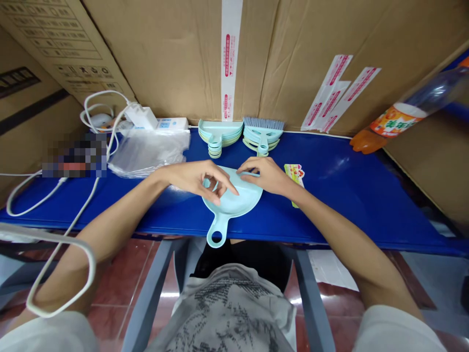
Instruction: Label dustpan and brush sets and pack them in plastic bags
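Observation:
A light blue dustpan (240, 203) lies on the blue table in front of me, its ring handle pointing toward me over the front edge. My left hand (214, 180) hovers over the pan's left part, index finger stretched out, thumb apart and other fingers curled; nothing shows in it. At the pan's far right edge, my right hand (266, 175) has its thumb and index finger drawn together. Whatever may be between those fingertips is hidden. Just right of that hand lies a small colourful sticker sheet (294, 176), partly under the right wrist.
Behind the hands stand stacked dustpans (220, 132) and stacked brushes (263, 134). Clear plastic bags (150, 149), a power strip (172, 123) and white cables lie left. An orange drink bottle (397, 120) is at right. Cardboard (176, 58) walls the back.

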Demonstrator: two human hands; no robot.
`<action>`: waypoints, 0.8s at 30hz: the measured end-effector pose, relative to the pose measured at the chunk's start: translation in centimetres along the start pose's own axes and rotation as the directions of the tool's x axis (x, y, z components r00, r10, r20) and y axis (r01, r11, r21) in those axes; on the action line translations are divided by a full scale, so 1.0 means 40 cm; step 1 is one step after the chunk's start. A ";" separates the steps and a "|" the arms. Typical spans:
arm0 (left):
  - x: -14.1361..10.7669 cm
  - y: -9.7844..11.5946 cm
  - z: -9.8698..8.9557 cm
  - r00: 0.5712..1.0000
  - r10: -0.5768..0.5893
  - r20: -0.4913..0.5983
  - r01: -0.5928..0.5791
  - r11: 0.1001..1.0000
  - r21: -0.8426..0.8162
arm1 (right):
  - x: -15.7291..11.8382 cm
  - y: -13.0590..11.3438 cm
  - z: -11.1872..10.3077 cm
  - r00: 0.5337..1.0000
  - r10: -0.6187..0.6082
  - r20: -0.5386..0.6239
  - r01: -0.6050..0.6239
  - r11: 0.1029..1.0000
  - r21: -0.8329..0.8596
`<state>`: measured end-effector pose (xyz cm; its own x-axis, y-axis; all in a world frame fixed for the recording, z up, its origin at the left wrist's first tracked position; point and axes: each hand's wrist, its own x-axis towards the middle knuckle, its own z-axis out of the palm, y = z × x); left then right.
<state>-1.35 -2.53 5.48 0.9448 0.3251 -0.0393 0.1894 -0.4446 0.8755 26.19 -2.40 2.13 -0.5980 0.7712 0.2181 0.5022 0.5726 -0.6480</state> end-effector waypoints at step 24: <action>-0.003 -0.066 -0.026 0.989 0.115 -0.093 -0.051 0.858 0.511 | -0.072 -0.025 -0.189 0.637 0.767 -0.077 -0.563 0.394 -0.726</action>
<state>-2.24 -0.52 3.69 0.9313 0.3484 0.1062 0.2506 -0.8247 0.5070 32.15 -3.09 7.67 0.0529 0.9519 -0.3018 0.9884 -0.0068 0.1517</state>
